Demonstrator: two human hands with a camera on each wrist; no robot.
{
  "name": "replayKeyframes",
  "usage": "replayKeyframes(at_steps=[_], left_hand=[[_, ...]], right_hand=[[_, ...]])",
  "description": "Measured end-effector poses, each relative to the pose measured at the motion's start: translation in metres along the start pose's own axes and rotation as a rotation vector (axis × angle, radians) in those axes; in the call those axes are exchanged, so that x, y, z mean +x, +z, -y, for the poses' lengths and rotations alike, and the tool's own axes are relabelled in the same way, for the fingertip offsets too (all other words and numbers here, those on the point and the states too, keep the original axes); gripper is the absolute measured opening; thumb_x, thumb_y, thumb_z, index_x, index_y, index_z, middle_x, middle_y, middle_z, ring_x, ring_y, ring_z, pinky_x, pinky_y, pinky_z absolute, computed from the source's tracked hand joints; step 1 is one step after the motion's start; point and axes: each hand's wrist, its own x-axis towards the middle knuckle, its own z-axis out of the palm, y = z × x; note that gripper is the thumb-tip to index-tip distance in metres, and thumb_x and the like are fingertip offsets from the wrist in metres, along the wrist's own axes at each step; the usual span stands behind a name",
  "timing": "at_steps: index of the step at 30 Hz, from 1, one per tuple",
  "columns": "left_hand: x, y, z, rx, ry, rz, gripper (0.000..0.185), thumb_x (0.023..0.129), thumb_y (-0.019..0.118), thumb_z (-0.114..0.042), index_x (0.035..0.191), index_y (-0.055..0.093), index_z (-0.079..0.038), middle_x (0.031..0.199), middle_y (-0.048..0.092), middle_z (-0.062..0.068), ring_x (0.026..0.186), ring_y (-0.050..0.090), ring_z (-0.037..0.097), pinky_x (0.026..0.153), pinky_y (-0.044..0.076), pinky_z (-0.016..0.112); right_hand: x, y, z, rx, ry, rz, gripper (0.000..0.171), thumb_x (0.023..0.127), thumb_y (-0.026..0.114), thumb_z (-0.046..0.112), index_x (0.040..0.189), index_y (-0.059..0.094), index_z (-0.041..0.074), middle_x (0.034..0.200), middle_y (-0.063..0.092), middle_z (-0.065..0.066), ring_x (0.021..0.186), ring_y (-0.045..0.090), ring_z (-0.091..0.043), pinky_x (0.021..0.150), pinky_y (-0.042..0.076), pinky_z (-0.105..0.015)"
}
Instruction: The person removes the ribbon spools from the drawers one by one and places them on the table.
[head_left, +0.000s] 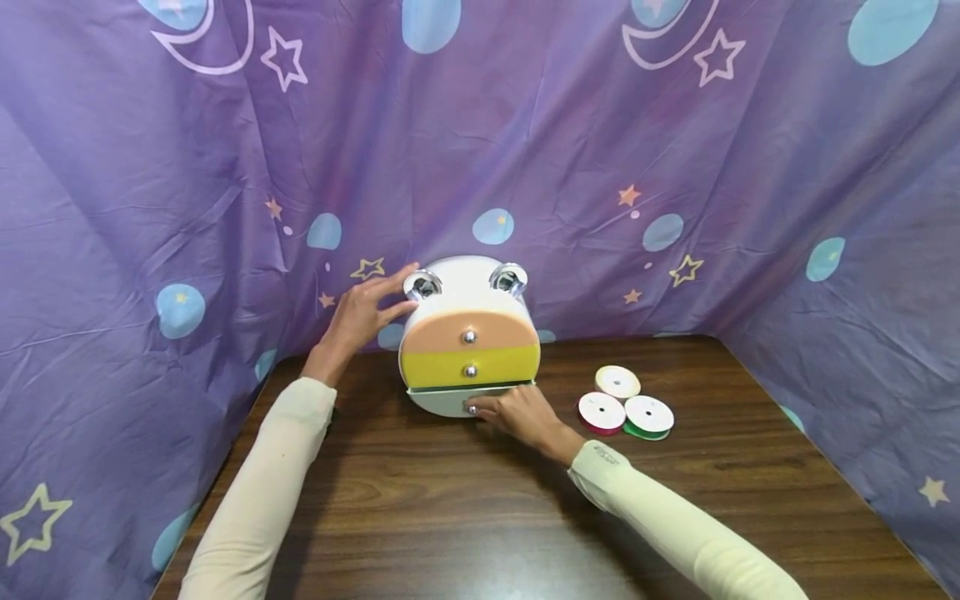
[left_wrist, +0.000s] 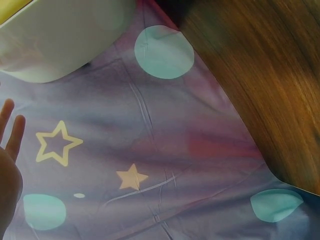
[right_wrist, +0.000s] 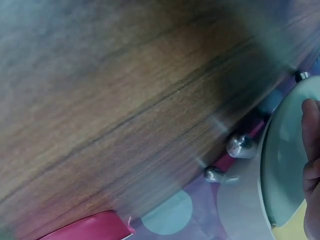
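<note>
A rounded white drawer box (head_left: 465, 283) with two silver-ringed eyes on top stands at the back of the table. Its front has an orange drawer (head_left: 435, 333), a yellow drawer (head_left: 431, 367) and a pale green drawer (head_left: 435, 403) at the bottom, each with a silver knob. The green drawer stands slightly out, a dark gap above it. My right hand (head_left: 525, 414) pinches its knob (head_left: 472, 408). At the box's upper left, my left hand (head_left: 360, 312) has its fingers extended beside the left eye (head_left: 422, 286). In the left wrist view, only part of that hand (left_wrist: 9, 170) shows.
Right of the box, three ribbon spools lie flat: a pale yellow one (head_left: 617, 382), a red one (head_left: 601, 413) and a green one (head_left: 648, 416). Purple patterned cloth (head_left: 450, 150) hangs behind and along both sides of the brown wooden table (head_left: 420, 500).
</note>
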Motion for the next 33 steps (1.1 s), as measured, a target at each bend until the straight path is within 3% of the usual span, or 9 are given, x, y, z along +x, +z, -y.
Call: replayKeyframes(at_steps=[25, 33], left_hand=[[0.0004, -0.0013, -0.0003, -0.005, -0.004, 0.001, 0.066, 0.084, 0.088, -0.026, 0.145, 0.063, -0.024, 0.106, 0.077, 0.015, 0.098, 0.073, 0.033, 0.088, 0.060, 0.052], [0.0012, -0.0034, -0.0006, 0.010, -0.013, 0.041, 0.067, 0.087, 0.085, -0.028, 0.149, 0.059, -0.025, 0.108, 0.077, 0.015, 0.098, 0.073, 0.034, 0.086, 0.060, 0.052]], right_hand=[[0.0015, 0.0069, -0.0035, -0.003, 0.041, -0.035, 0.022, 0.088, 0.085, 0.033, 0.109, 0.079, 0.039, 0.080, 0.078, 0.007, 0.064, 0.072, -0.014, 0.047, 0.055, -0.036], [-0.0021, -0.0005, -0.0005, 0.007, 0.062, 0.006, 0.030, 0.089, 0.082, 0.038, 0.118, 0.076, 0.031, 0.062, 0.069, 0.005, 0.050, 0.058, -0.008, 0.043, 0.051, -0.032]])
